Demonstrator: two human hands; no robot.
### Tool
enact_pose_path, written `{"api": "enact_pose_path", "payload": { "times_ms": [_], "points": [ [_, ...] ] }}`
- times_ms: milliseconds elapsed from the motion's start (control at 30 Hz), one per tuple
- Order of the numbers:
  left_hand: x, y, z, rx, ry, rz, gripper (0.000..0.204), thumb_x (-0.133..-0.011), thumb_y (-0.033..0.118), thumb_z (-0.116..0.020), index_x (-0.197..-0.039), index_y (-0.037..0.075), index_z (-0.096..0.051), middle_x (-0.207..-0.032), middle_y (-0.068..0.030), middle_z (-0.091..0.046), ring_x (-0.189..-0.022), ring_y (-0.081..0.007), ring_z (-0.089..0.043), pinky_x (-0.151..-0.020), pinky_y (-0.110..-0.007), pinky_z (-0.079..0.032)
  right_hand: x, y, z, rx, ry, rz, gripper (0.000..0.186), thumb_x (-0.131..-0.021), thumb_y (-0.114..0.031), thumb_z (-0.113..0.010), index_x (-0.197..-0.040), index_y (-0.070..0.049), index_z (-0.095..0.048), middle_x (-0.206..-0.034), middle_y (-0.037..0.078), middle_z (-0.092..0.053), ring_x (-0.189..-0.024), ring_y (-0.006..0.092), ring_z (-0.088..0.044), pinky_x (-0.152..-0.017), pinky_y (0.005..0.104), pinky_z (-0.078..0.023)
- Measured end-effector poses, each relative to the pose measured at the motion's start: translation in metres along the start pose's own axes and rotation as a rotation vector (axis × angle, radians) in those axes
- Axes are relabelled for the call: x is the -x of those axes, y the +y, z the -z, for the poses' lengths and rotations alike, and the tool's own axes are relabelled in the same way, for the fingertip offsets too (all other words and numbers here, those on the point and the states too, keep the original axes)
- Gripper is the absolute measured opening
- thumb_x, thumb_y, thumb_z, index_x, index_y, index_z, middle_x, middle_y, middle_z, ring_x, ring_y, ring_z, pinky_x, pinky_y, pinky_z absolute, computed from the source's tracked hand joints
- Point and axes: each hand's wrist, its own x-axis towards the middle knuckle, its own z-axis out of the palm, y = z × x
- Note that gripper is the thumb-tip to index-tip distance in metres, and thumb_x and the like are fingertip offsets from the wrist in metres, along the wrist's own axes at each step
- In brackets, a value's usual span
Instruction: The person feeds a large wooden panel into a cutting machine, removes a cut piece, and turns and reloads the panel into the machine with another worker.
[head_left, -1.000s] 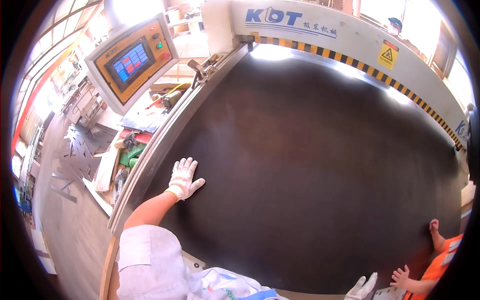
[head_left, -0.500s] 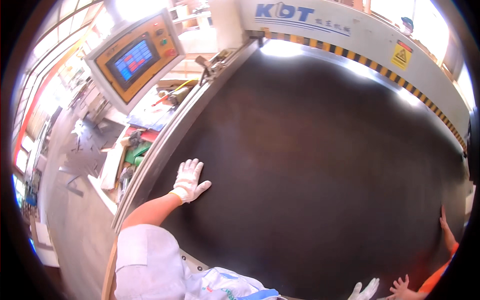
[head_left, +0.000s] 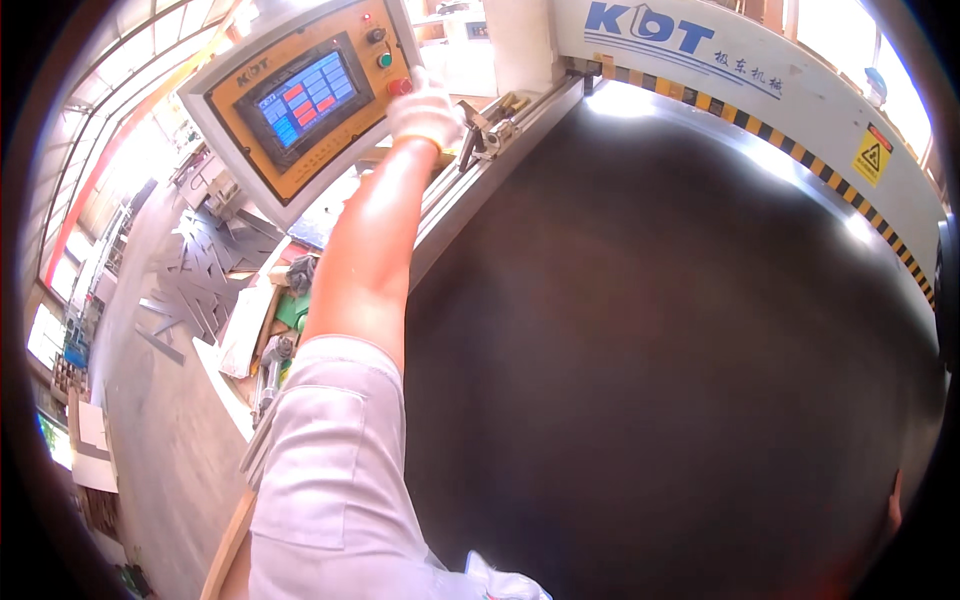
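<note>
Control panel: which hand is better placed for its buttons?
Left, probably: the gloved left hand appears beside the control panel, near its red button; the right hand is out of view.

Left-hand glove (head_left: pixel 422 115): white, with a yellow band at the wrist. Sleeve (head_left: pixel 325 460): plain pale lavender-grey. Sheet (head_left: pixel 650 350): near-black, with a faint brown cast. Console housing (head_left: pixel 335 175): light grey. Console face (head_left: pixel 300 52): orange-yellow. Screen (head_left: pixel 308 105): blue with red blocks, black surround. Upper button (head_left: pixel 385 61): green. Lower button (head_left: pixel 400 87): red. Beam (head_left: pixel 825 115): off-white, blue lettering and lines. Edge strip (head_left: pixel 750 123): alternating black and yellow blocks. Warning label (head_left: pixel 872 157): yellow, black triangle, red top band
</note>
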Motion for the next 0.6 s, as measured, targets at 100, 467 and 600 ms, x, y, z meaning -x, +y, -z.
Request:
{"api": "enact_pose_path", "payload": {
  "times_ms": [100, 467, 600],
  "points": [
    [-0.016, -0.024, 0.036, 0.037, -0.059, 0.155, 0.089, -0.113, 0.053, -0.062, -0.185, 0.007, -0.036, -0.197, -0.0180, -0.030, -0.161, -0.0413, -0.063, -0.128, -0.054, -0.056, -0.002, 0.008, -0.011, 0.032, 0.006, 0.006, 0.089, -0.118, -0.055, -0.067, -0.179, 0.006, -0.047, -0.189, 0.029, -0.041, -0.177, 0.0467, -0.034, -0.149, 0.0537, -0.023],
    [0.038, -0.021, 0.001, 0.057, 0.049, -0.160, 0.066, -0.108, 0.043, -0.070, -0.158, 0.002, -0.055, -0.158, -0.0241, -0.063, -0.138, -0.0388, -0.075, -0.114, -0.056, -0.062, -0.005, 0.005, -0.011, -0.006, -0.003, -0.054, 0.092, -0.119, -0.059, -0.065, -0.182, 0.004, -0.043, -0.192, 0.027, -0.038, -0.178, 0.0426, -0.034, -0.150, 0.0517, -0.021],
    [0.282, 0.013, 0.015, 0.336, -0.273, -0.613, 0.049, -0.098, 0.036, -0.076, -0.130, -0.001, -0.069, -0.132, -0.0294, -0.071, -0.125, -0.0517, -0.071, -0.107, -0.063, -0.059, -0.011, 0.008, -0.009, -0.018, 0.010, -0.030, 0.096, -0.117, -0.066, -0.063, -0.180, 0.005, -0.047, -0.190, 0.029, -0.041, -0.176, 0.0465, -0.036, -0.148, 0.0552, -0.024]
  ]
}}
